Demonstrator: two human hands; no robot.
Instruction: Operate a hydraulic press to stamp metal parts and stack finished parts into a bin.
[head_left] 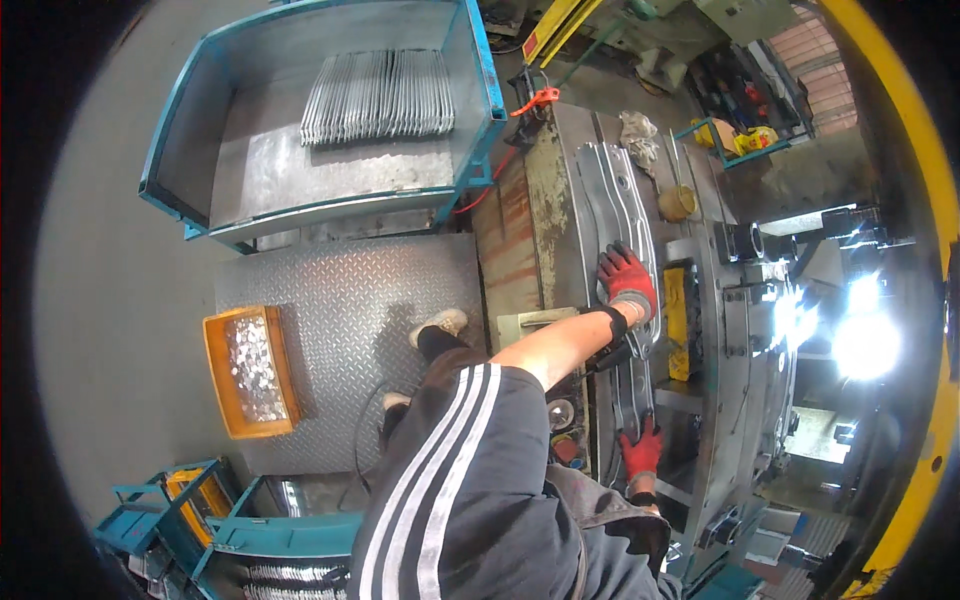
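Observation:
Long, ribbed pressed metal parts (597,215) lie lengthwise along the machine's bed at the right. My left hand (627,277), in a red and grey glove, rests on them about midway with its fingers stretched out flat. Nearer the lower edge, my right hand (641,452) wears a matching red glove. Its fingers straddle the lower end of a metal part and appear to grip it; their undersides are hidden. My left forearm (560,345) reaches across the bed's near side.
A blue-framed bin (225,205) holds a row of stacked metal parts (380,98). On the tread-plate platform (345,370) sits an orange crate (285,370) of small metal pieces. A rag (638,135) and a round tan pot (677,203) stand on the bed. Bright lamps (865,345) glare at right.

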